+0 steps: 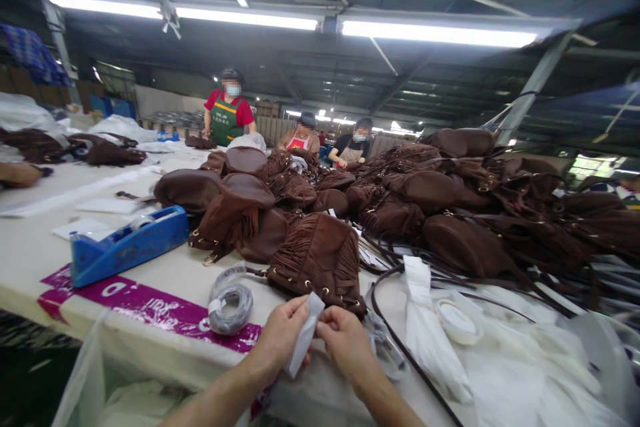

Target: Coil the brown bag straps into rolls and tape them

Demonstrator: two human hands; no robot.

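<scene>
Between my hands, at the table's front edge, is a small folded whitish sheet [304,337], perhaps paper or thin foam. My left hand [281,333] is closed around it, thumb on top. The fingers of my right hand [345,340] are pinched at the sheet's upper right edge. Just beyond lies a brown fringed bag [317,257] with gold eyelets. A coil wrapped in grey plastic [231,307] sits left of my hands, joined to the bag by a dark strap. Clear plastic wrapping [385,340] lies right of my right hand.
A blue tape dispenser [127,243] stands left on the table. Brown bags [440,187] are heaped across the back and right. A tape roll [456,320] and white wrapping sheets [520,360] lie at right. Several co-workers, one in a green apron [227,121], are behind the table.
</scene>
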